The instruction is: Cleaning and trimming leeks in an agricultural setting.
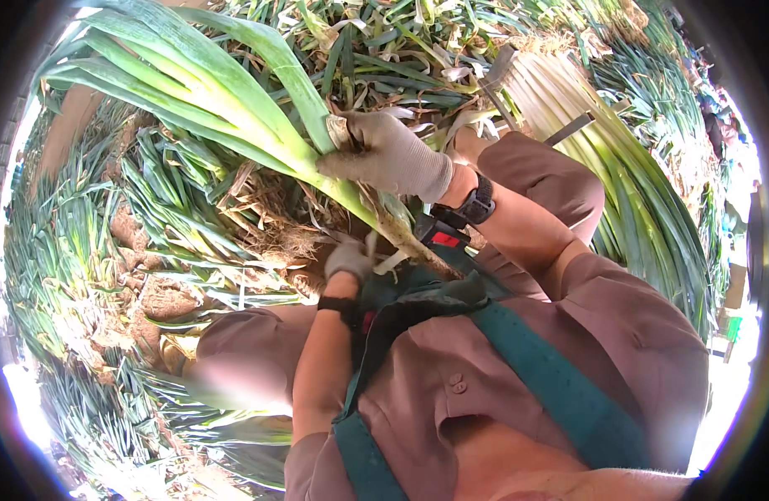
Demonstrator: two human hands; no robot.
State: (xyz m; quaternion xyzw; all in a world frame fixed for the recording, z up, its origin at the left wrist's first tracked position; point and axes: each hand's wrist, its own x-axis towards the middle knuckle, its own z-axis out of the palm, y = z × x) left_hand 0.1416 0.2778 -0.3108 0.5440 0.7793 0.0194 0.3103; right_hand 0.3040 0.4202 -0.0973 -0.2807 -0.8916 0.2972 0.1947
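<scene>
My right hand (393,154), in a pale grey glove, is closed around a leek (242,113). The leek slants across my front: its broad green leaves fan to the upper left, and its soil-stained lower end points down toward my lap. One leaf folds back at my thumb, its cut or torn end showing. Lower down, my left hand (349,261), also gloved, is curled near thin pale leaf strips beside the leek's shaft. Its fingertips are mostly hidden, so what it holds cannot be made out.
Trimmed leeks (626,159) lie stacked on my right, between the arms of a metal stand (570,128). Loose leaf scraps (384,63) cover the ground ahead. Untrimmed leeks (163,179) with clods of soil (169,299) heap up on my left. My bent knees frame the work area.
</scene>
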